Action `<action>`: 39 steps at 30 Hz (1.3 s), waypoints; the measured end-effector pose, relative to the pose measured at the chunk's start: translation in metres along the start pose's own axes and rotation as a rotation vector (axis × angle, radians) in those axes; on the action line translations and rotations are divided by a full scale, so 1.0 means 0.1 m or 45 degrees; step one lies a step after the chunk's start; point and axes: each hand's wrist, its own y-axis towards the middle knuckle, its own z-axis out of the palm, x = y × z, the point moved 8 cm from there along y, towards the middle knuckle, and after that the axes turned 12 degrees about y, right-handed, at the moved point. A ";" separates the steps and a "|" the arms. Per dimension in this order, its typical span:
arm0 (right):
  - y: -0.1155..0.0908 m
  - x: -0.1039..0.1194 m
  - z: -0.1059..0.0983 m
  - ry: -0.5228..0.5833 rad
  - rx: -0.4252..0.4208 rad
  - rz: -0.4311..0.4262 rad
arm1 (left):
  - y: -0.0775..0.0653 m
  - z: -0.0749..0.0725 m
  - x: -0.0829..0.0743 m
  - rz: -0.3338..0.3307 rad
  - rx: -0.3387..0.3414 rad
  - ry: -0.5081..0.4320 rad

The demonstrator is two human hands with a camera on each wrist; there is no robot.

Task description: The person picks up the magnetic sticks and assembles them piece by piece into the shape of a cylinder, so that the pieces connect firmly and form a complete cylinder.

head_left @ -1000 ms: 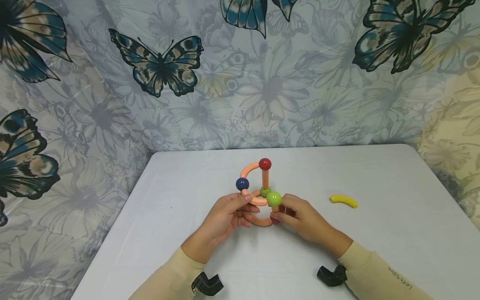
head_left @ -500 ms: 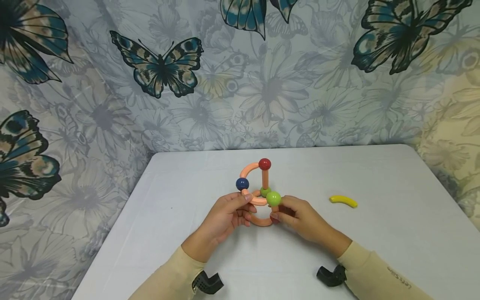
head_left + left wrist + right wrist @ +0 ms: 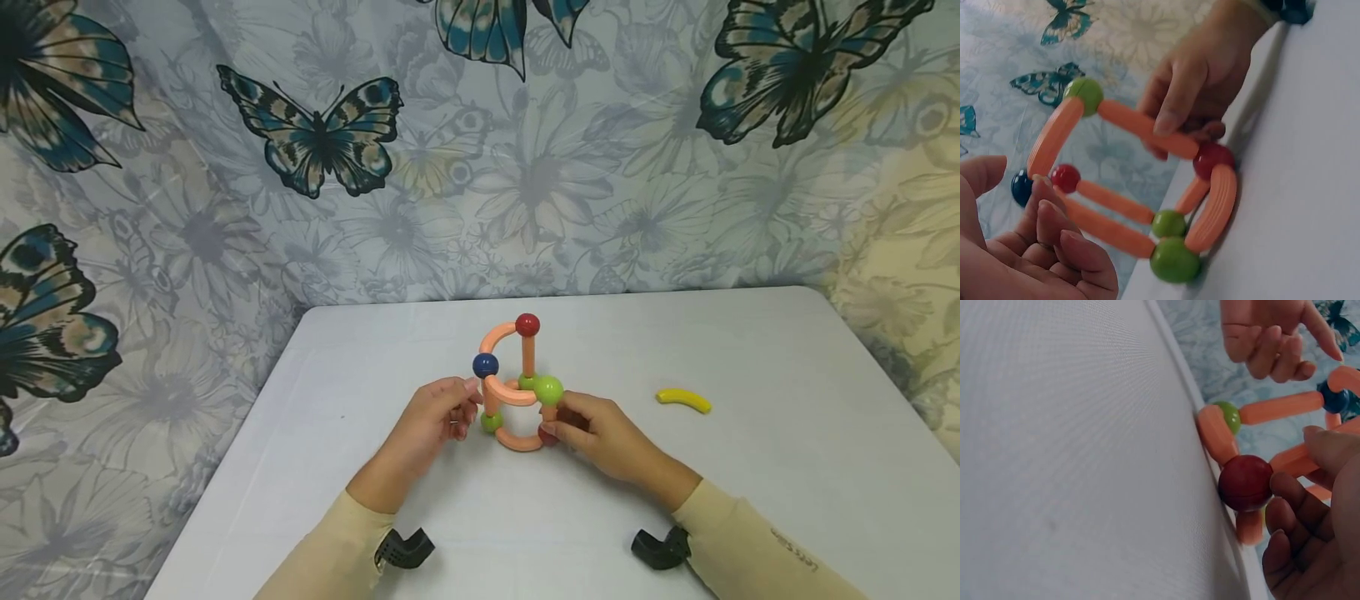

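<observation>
A model of orange rods and coloured balls stands on the white table. A red ball (image 3: 528, 325) tops its far straight rod (image 3: 529, 358), and a blue ball (image 3: 486, 365) sits at its upper left. My right hand (image 3: 603, 435) pinches the short upright rod (image 3: 1294, 460) between a green ball (image 3: 549, 390) and the lower red ball (image 3: 1245, 482). Just left of the model is my left hand (image 3: 437, 418), holding nothing; its thumb is apart from the loosely bent fingers in the left wrist view. A green ball (image 3: 492, 422) forms the near left foot.
A curved yellow piece (image 3: 683, 400) lies on the white table (image 3: 750, 483), right of my right hand. Behind the table's far edge hangs a cloth (image 3: 540, 175) printed with flowers and butterflies. Black wrist devices (image 3: 406, 548) sit at both sleeves.
My left hand has let go of the model and drawn back to the left, uncovering the left upright rod and its green foot ball. My right hand keeps its pinch.
</observation>
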 end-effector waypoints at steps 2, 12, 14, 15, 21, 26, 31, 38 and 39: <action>0.00 0.00 0.00 -0.006 0.000 0.007 | 0.01 -0.09 0.00 0.032 -0.076 0.018; 0.00 0.01 0.00 0.009 0.002 -0.011 | 0.20 -0.13 0.34 -0.006 0.029 0.349; 0.00 0.01 0.00 0.011 -0.001 -0.013 | 0.22 -0.08 0.41 -0.004 0.092 0.365; 0.00 0.01 0.00 0.013 -0.001 -0.015 | 0.23 -0.07 0.43 0.000 0.107 0.366; 0.01 0.00 0.01 0.017 -0.004 -0.018 | 0.25 -0.05 0.47 0.042 0.073 0.386; 0.01 0.01 0.00 0.000 -0.009 -0.009 | 0.26 -0.03 0.48 0.067 0.063 0.351; 0.00 0.01 0.00 0.004 -0.006 -0.021 | 0.25 0.00 0.46 0.094 0.054 0.321; -0.01 0.03 -0.03 -0.002 -0.001 -0.034 | 0.27 -0.03 0.45 0.128 0.035 0.387; -0.02 0.04 -0.05 -0.010 -0.006 -0.036 | 0.27 -0.03 0.44 0.137 0.042 0.387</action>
